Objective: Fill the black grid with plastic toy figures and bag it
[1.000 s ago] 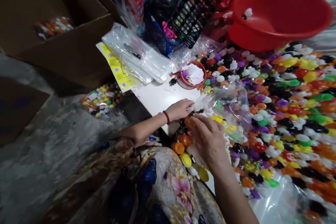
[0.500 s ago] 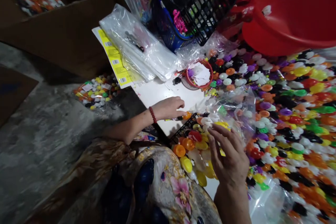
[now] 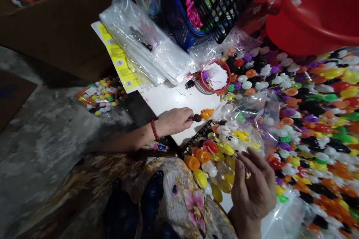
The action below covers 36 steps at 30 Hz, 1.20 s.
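My left hand [image 3: 175, 121], with a red bead bracelet at the wrist, is closed on one end of a small plastic toy with an orange top [image 3: 206, 113] and a black ridged part. It is held just over the white board [image 3: 174, 101]. My right hand [image 3: 254, 185] is over a pile of small colourful plastic toys [image 3: 210, 157] near my lap. Its thumb and forefinger tips come together by a white piece with a dark-dotted face [image 3: 231, 140]. Whatever lies between those fingertips is too small to make out.
A small red basket [image 3: 203, 87] with white paper stands on the board. Clear plastic bags [image 3: 157, 56] lie on a yellow-edged sheet. Behind are a blue basket [image 3: 179, 31] and a large red basin [image 3: 316, 7]. Colourful toys [image 3: 314, 127] spread right; a cardboard box [image 3: 61, 37] stands left.
My left hand has shifted slightly left, bringing the orange and black toy into clearer view. My right hand has moved down and a little right, away from the white pieces.
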{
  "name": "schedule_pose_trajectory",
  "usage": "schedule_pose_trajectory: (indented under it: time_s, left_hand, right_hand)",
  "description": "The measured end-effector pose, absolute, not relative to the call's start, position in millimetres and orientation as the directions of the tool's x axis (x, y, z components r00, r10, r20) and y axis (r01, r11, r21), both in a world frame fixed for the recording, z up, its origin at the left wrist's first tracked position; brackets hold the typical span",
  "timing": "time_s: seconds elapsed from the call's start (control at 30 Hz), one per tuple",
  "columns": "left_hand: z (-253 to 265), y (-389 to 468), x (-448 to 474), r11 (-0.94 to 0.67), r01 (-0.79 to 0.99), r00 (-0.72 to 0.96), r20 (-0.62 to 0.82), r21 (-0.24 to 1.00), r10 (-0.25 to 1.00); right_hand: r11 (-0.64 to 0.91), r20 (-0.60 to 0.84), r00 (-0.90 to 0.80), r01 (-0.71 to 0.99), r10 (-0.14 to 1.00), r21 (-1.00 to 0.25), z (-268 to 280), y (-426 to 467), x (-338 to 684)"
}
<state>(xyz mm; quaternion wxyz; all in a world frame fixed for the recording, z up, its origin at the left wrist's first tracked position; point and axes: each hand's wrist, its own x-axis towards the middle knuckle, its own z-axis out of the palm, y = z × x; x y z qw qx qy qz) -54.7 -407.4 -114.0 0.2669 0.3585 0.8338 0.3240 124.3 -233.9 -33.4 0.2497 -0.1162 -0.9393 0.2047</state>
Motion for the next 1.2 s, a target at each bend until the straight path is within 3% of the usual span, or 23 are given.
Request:
schedule_pose_trajectory:
  time_s: [0.13,0.33,0.47,0.63,0.87,1.0,1.2]
  left_hand:
    - [-124.3,-403.5,-56.9,0.273,0.26,-0.596,-0.068,0.926,0.8]
    - [-137.6,-381.1,-48.3,-0.009,0.148,-0.486,0.081,0.989,0.87]
    - [-144.5,-370.1,-45.4,-0.008,0.107,-0.44,0.054,0.994,0.896]
    - [-148.4,-364.9,-45.7,0.007,0.204,-0.38,0.073,0.979,0.922]
    - [-153.4,-361.6,-50.7,-0.119,0.397,-0.282,0.244,0.91,0.928]
    - [-155.3,-359.5,-52.4,-0.167,0.469,-0.208,0.292,0.867,0.933]
    - [-152.0,-358.4,-53.8,-0.108,0.457,-0.173,0.208,0.883,0.963]
  right_hand:
    - [0.887,0.394,-0.859,0.135,0.328,-0.442,-35.7,-233.3,126.3]
    - [0.88,0.378,-0.863,0.142,0.334,-0.453,-36.3,-234.4,123.9]
    - [0.88,0.388,-0.857,0.145,0.34,-0.453,-36.6,-234.9,123.0]
    - [0.871,0.378,-0.854,0.158,0.357,-0.465,-37.6,-235.3,123.8]
    - [0.872,0.379,-0.867,0.117,0.323,-0.476,-35.6,-234.8,121.7]
    - [0.911,0.375,-0.9,0.055,0.223,-0.409,-28.4,-234.0,114.4]
    - [0.961,0.3,-0.954,-0.095,-0.013,-0.26,-24.2,-225.4,88.8]
